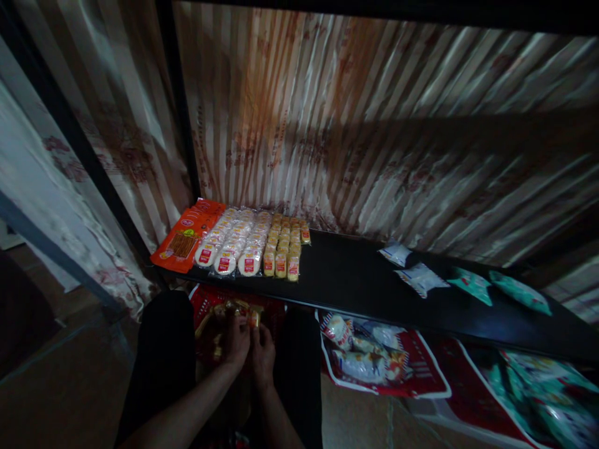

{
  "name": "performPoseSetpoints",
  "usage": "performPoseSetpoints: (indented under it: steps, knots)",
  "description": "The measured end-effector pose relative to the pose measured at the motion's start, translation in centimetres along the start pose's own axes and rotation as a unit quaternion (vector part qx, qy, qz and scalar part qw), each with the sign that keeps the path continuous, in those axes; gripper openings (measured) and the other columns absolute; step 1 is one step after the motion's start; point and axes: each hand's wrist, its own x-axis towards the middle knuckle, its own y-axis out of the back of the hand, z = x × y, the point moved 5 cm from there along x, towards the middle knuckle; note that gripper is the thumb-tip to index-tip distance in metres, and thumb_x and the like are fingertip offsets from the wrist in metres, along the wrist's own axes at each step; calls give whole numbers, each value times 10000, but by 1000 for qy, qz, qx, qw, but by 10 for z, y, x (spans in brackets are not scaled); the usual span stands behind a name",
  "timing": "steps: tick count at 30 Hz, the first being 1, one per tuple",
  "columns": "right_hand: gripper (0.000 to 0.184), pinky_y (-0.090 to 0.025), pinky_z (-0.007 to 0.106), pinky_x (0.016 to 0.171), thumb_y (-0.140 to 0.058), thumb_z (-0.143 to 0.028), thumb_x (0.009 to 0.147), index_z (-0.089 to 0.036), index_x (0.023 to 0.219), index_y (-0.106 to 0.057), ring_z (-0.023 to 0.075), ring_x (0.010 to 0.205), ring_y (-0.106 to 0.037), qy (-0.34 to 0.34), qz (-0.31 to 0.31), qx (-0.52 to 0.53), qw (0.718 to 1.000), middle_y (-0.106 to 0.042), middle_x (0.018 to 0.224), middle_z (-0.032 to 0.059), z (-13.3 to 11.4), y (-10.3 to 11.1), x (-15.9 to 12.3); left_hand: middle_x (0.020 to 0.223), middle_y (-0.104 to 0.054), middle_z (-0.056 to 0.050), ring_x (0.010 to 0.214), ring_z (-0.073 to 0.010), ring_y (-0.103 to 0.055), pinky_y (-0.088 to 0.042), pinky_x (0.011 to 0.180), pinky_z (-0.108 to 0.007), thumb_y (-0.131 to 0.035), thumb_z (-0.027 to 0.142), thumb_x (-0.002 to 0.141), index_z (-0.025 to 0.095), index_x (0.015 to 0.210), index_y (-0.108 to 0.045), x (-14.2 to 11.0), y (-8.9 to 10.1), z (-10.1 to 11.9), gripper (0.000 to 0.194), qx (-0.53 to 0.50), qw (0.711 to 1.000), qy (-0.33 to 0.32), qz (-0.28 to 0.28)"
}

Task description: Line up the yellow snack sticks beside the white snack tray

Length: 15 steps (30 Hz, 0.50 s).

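Observation:
Low between my knees, my left hand [238,342] and my right hand [263,357] are close together over a red bag. At their fingertips is a small yellow wrapped snack [255,317], and the fingers of both hands are closed on it. More gold-wrapped pieces lie in the red bag [201,300] below, dim and partly hidden by my hands. On the black shelf [337,265] above stand rows of small yellow snack packets [281,264]. Left of them are rows of round white crackers in clear wrappers [225,262], then an orange snack bag [180,240].
Two white packets [421,278] and two green packets [520,291] lie on the shelf's right side. Under its front edge are a red bag of white packets [365,365] and another with green packets [556,399]. A black post [180,100] and striped curtain [304,125] border the shelf.

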Motion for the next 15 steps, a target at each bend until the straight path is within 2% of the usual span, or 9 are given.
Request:
performPoseSetpoints:
  steps: [3, 6, 11, 15]
  knots:
    - [508, -479, 352, 836, -448, -552, 782, -146, 977, -682, 255, 930, -641, 40, 30, -47, 998, -697, 972, 143, -5, 5, 0, 915, -676, -87, 874, -198, -632, -473, 856, -336, -534, 303, 706, 181, 837, -569, -3, 0, 9, 182, -7, 999, -32, 8]
    - [532, -479, 367, 840, -411, -549, 814, -136, 1025, -672, 258, 937, -631, 69, 41, -79, 994, -682, 980, 158, -11, 9, -1, 896, -687, -95, 860, -205, -642, -482, 847, -345, -517, 338, 712, 182, 843, -582, -8, -2, 21, 214, -17, 998, -57, -10]
    - [538, -487, 355, 836, -400, -537, 838, -113, 1072, -636, 248, 943, -630, 114, 50, -85, 988, -664, 1006, 169, -21, 13, -3, 912, -689, -76, 875, -195, -641, -490, 847, -343, -454, 310, 740, 204, 865, -573, -18, -5, 32, 203, -30, 996, -80, -7]
    - [565, -497, 357, 821, -407, -553, 829, -117, 1132, -600, 254, 961, -631, 119, 62, -77, 988, -658, 1038, 170, -29, 20, -1, 972, -677, -84, 925, -205, -625, -480, 869, -360, -434, 297, 755, 198, 939, -573, -25, -9, 43, 251, -30, 994, -101, -22]
